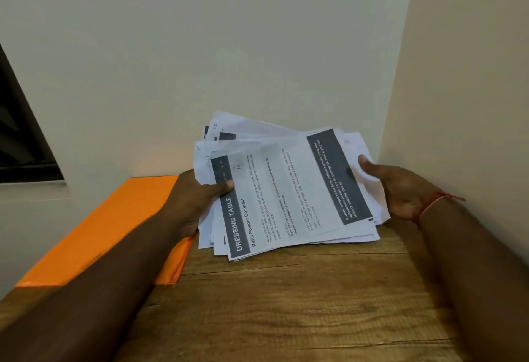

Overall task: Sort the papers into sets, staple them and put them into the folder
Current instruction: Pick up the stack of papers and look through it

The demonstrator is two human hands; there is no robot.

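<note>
I am looking down at a wooden table (286, 304) with an orange folder (100, 233) lying flat along its left side. An uneven stack of papers (286, 195) is sitting at the far end, just beside the folder. My left hand (197, 198) is pinching its left edge, thumb on top. My right hand (400, 190) is gripping the right edge likewise. A red thread (435, 201) is circling that wrist.

The wooden surface (300, 304) before me has brown grain running left to right, crossed by long dark cracks. It ends against pale walls (200, 46) that meet in a corner on my right. A dark window (23, 138) sits in the wall at my far left. A red thread (435, 201) circles my right wrist.
</note>
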